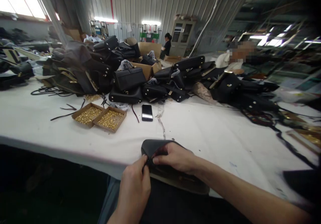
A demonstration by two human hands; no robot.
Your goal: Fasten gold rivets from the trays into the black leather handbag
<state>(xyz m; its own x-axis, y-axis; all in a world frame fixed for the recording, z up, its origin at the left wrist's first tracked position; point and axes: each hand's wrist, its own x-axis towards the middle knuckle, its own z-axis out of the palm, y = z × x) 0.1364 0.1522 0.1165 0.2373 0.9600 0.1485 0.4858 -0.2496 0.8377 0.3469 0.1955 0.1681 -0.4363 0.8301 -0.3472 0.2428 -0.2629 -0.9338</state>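
A black handbag (155, 145) lies at the front edge of the white-covered table, partly over my lap, with its mouth facing me. My left hand (135, 177) pinches the bag's left edge between thumb and fingers. Reaching in from the right, my right hand (175, 157) grips the bag near the same corner, thumb on the near side and fingers partly hidden inside the fold. Both hands are close together. Whether a small part sits between the fingertips is too small to tell.
Two shallow cardboard trays (117, 129) of small gold-coloured metal pieces stand left of a phone (147, 113). Black bags (130, 78) are heaped along the table's far side. Dark straps (64, 116) lie at left. One person (166, 46) stands in the background; another sits at far right.
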